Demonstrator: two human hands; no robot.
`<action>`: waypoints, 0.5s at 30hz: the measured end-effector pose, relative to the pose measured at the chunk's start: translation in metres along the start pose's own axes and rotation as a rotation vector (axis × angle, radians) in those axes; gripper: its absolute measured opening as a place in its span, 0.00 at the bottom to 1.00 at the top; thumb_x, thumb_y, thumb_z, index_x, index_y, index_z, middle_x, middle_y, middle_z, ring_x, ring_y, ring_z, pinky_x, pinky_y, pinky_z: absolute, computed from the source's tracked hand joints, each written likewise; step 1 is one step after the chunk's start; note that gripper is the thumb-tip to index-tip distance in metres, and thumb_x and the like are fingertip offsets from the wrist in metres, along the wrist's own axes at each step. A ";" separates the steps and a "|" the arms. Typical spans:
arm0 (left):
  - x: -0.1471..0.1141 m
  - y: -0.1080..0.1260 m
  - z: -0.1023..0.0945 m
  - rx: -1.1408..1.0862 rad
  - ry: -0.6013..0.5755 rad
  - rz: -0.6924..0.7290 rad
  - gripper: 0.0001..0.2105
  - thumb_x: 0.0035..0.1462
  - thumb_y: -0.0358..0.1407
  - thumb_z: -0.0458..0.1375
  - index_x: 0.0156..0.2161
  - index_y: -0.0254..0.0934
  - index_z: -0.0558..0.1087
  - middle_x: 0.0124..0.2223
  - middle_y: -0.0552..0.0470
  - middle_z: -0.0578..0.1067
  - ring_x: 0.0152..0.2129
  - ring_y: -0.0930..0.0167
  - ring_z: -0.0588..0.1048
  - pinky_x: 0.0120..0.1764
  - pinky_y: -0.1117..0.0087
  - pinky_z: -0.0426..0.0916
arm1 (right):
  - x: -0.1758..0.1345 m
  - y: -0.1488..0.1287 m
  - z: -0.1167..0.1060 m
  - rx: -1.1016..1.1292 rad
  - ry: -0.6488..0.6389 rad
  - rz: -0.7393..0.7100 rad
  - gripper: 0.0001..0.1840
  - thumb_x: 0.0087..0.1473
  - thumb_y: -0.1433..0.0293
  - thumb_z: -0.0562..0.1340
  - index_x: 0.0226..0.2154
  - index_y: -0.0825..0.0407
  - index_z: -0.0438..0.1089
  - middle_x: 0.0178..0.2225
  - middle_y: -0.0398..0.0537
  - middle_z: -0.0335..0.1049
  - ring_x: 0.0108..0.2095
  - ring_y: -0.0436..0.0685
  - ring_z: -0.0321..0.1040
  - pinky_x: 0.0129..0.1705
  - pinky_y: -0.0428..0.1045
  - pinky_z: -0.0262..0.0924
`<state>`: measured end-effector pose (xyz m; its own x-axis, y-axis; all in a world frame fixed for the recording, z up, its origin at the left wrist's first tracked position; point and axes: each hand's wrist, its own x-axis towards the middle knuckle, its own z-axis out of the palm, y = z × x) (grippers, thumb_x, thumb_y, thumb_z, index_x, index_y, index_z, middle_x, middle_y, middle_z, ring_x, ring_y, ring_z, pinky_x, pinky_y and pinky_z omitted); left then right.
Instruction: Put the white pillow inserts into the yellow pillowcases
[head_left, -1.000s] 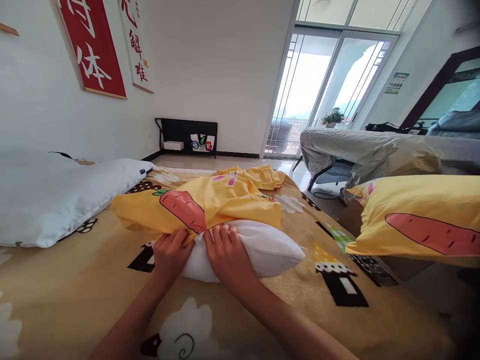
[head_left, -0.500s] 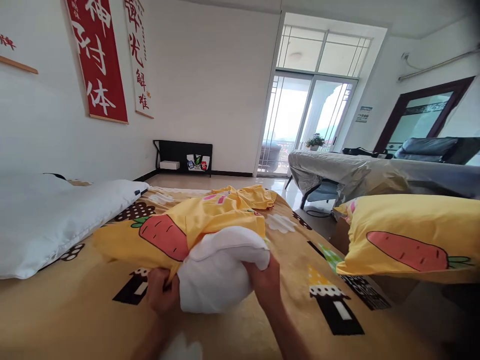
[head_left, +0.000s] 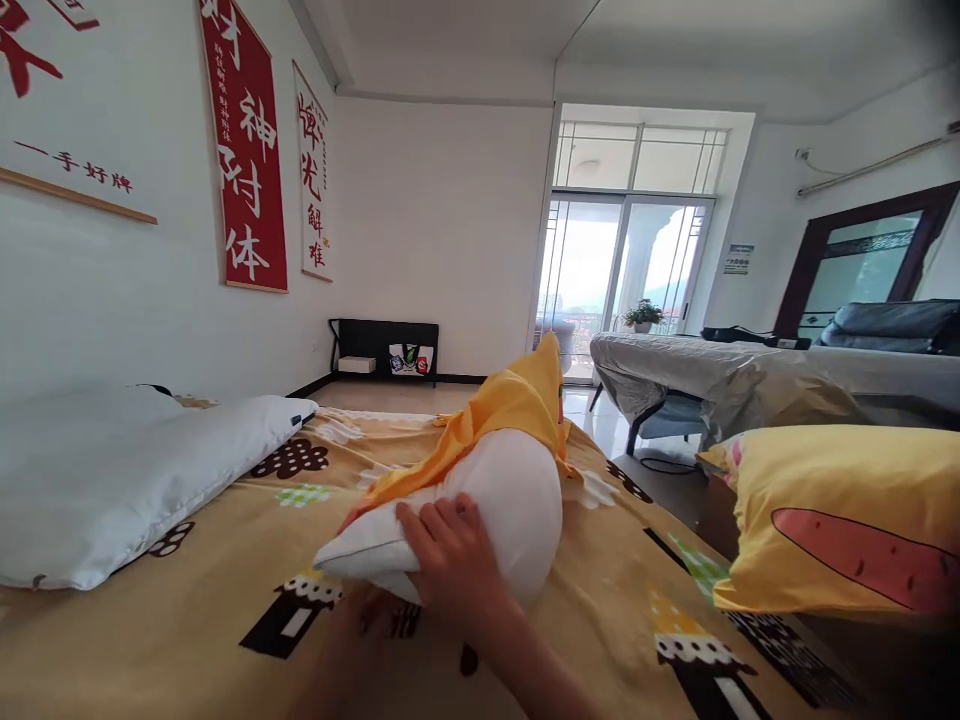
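A white pillow (head_left: 517, 500) stands partly inside a yellow pillowcase (head_left: 499, 405) in the middle of the bed. The pillowcase drapes over the pillow's far side and rises to a peak at the back. My right hand (head_left: 457, 550) grips the near end of the pillow, its fingers curled over the top. Below the pillow's left corner, my left hand (head_left: 360, 625) is smeared by motion and partly hidden, so its fingers cannot be made out.
A large white pillow (head_left: 180, 480) lies on the left of the patterned bedspread (head_left: 187, 650). At the right edge sits a yellow pillow with a carrot print (head_left: 840, 480). Beyond it stands a plastic-covered table (head_left: 810, 375) with a chair (head_left: 667, 420) beneath.
The pillow and its yellow case have been raised and turned, with the case now peaking at the back. My left hand has let go of the case's edge and dropped below the pillow.
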<state>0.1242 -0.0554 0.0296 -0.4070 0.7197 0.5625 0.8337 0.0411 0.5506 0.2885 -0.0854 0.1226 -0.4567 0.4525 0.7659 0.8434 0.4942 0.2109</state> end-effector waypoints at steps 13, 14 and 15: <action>0.037 0.053 -0.007 -0.790 -0.272 0.751 0.28 0.56 0.44 0.56 0.61 0.40 0.60 0.62 0.39 0.63 0.59 0.59 0.62 0.54 0.58 0.63 | -0.089 0.010 -0.025 0.019 0.348 -0.059 0.25 0.62 0.62 0.43 0.45 0.55 0.70 0.30 0.50 0.69 0.33 0.58 0.67 0.41 0.55 0.49; 0.039 0.056 -0.008 -0.736 -0.310 0.841 0.27 0.55 0.44 0.57 0.59 0.41 0.62 0.61 0.40 0.64 0.58 0.59 0.63 0.54 0.59 0.62 | -0.094 0.010 -0.022 0.013 0.370 -0.067 0.29 0.63 0.59 0.40 0.44 0.54 0.71 0.29 0.50 0.70 0.32 0.58 0.67 0.40 0.55 0.49; 0.042 0.057 -0.008 -0.677 -0.325 0.934 0.21 0.56 0.42 0.57 0.54 0.41 0.68 0.57 0.42 0.70 0.55 0.61 0.67 0.53 0.60 0.62 | -0.097 0.010 -0.020 0.011 0.409 -0.063 0.31 0.64 0.58 0.38 0.43 0.54 0.72 0.29 0.50 0.70 0.32 0.58 0.68 0.39 0.55 0.49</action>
<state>0.1514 -0.0285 0.0898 0.4453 0.4227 0.7893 0.3514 -0.8933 0.2801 0.3467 -0.1396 0.0626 -0.3552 0.0902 0.9304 0.8134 0.5203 0.2601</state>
